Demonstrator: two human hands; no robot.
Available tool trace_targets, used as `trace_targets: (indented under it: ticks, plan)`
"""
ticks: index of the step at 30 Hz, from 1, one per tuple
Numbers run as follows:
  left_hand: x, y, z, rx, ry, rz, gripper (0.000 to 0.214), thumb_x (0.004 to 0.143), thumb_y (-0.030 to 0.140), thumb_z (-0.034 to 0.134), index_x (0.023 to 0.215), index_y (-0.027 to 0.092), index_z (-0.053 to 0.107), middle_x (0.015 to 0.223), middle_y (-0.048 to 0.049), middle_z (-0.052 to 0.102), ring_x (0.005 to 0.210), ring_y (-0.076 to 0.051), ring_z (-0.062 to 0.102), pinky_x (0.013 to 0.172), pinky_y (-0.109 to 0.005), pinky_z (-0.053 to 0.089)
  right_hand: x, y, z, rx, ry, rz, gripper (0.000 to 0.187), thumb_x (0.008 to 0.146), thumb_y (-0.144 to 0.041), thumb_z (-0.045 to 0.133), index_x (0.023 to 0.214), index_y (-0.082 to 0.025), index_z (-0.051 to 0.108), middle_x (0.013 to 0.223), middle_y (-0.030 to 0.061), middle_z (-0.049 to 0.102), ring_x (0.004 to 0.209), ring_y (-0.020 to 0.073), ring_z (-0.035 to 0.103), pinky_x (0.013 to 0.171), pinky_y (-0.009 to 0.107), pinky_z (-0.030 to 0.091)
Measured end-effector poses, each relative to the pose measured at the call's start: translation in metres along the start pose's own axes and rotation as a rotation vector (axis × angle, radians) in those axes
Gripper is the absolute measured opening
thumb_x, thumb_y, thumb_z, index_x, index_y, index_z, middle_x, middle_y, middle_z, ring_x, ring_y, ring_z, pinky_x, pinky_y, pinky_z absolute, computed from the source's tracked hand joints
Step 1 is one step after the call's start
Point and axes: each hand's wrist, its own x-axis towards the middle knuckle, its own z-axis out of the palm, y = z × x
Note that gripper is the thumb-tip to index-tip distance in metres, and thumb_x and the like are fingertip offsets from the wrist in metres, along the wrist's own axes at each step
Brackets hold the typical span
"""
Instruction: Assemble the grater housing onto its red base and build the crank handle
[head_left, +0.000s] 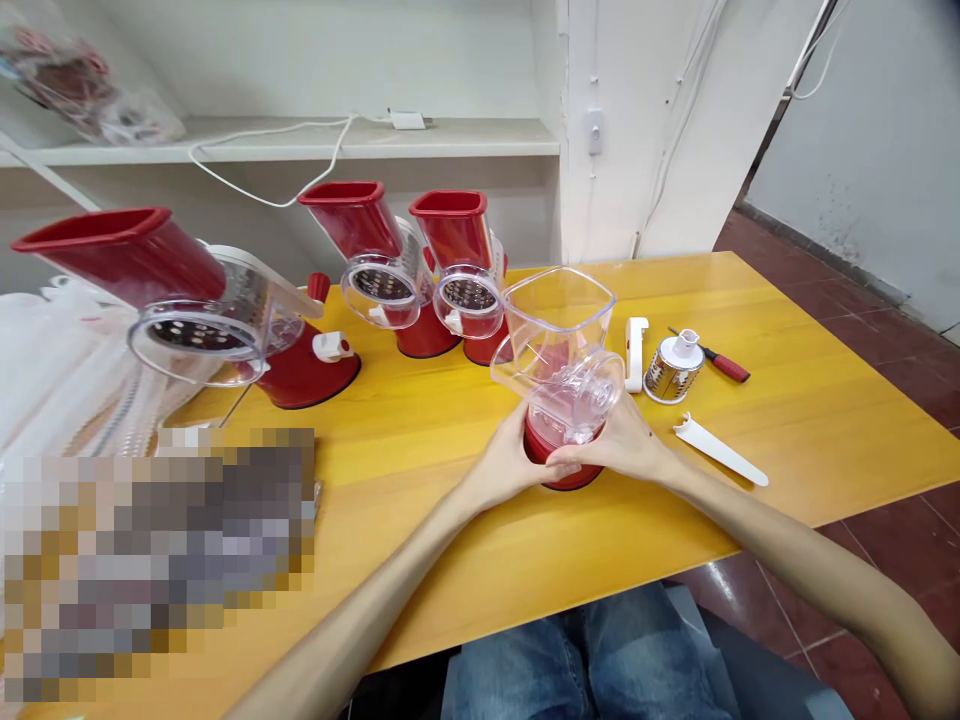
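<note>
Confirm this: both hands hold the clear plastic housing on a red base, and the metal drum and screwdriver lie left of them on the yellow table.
One error: in the head view, the metal drum and red-handled screwdriver lie right of the hands, not left. The rest stands: the left hand and right hand hold the clear plastic housing on a red base on the yellow table.

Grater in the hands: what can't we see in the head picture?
In the head view:
the red base of the grater: partly hidden by the left hand and right hand;
the blurred patch at lower left: whatever lies there can't be made out;
the white bag: cut off by the left edge.
</note>
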Motion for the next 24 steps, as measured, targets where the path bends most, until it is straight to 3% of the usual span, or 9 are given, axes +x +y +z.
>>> trace_targets:
  ticks: [5, 9, 15, 18, 21, 24]
  plan:
    - [-0.001, -0.004, -0.001, 0.029, -0.002, 0.008, 0.076, 0.065, 0.035, 0.088, 0.131, 0.015, 0.057, 0.134, -0.0138, 0.069, 0.123, -0.034, 0.066, 0.111, -0.049, 0.051, -0.006, 0.004, -0.003, -0.078, -0.090, -0.083, 0.092, 0.073, -0.048, 0.084, 0.148, -0.021, 0.037, 0.148, 0.0195, 0.050, 0.140, 0.0381, 0.049, 0.115, 0.062, 0.041]
    - [-0.001, -0.002, -0.002, 0.045, -0.008, 0.011, 0.079, 0.065, 0.040, 0.089, 0.132, 0.016, 0.056, 0.136, -0.0146, 0.068, 0.126, -0.036, 0.065, 0.112, -0.050, 0.050, -0.008, 0.005, -0.010, -0.108, -0.145, -0.114, 0.086, 0.081, -0.049, 0.077, 0.151, -0.023, 0.033, 0.151, 0.0185, 0.049, 0.147, 0.0390, 0.042, 0.119, 0.063, 0.037]
    - [0.001, -0.003, -0.005, 0.066, -0.027, 0.011, 0.087, 0.064, 0.043, 0.091, 0.138, 0.018, 0.054, 0.143, -0.0155, 0.064, 0.132, -0.036, 0.062, 0.116, -0.052, 0.048, 0.003, 0.005, -0.035, 0.034, -0.320, -0.116, 0.092, 0.078, -0.047, 0.083, 0.150, -0.023, 0.032, 0.151, 0.0175, 0.049, 0.144, 0.0329, 0.049, 0.121, 0.055, 0.040]
    - [0.002, -0.005, -0.006, 0.047, -0.041, 0.008, 0.088, 0.062, 0.041, 0.092, 0.138, 0.018, 0.054, 0.143, -0.0154, 0.064, 0.133, -0.037, 0.061, 0.117, -0.054, 0.046, 0.013, 0.005, -0.049, 0.147, -0.387, -0.094, 0.105, 0.072, -0.050, 0.087, 0.155, -0.028, 0.027, 0.154, 0.0142, 0.049, 0.147, 0.0316, 0.047, 0.123, 0.054, 0.039]
    - [0.003, -0.004, -0.006, 0.031, -0.058, 0.003, 0.089, 0.062, 0.040, 0.092, 0.139, 0.017, 0.053, 0.143, -0.0160, 0.064, 0.134, -0.037, 0.060, 0.117, -0.056, 0.045, 0.020, -0.002, -0.052, 0.254, -0.335, -0.090, 0.121, 0.062, -0.062, 0.091, 0.157, -0.035, 0.022, 0.157, 0.0130, 0.043, 0.146, 0.0347, 0.048, 0.119, 0.058, 0.043]
    - [0.003, -0.004, -0.006, 0.032, -0.056, 0.012, 0.090, 0.063, 0.040, 0.091, 0.141, 0.017, 0.052, 0.143, -0.0163, 0.064, 0.134, -0.037, 0.060, 0.117, -0.055, 0.045, 0.018, -0.021, -0.041, 0.149, -0.114, -0.102, 0.120, 0.058, -0.065, 0.091, 0.156, -0.036, 0.028, 0.155, 0.0124, 0.040, 0.144, 0.0367, 0.046, 0.114, 0.058, 0.048]
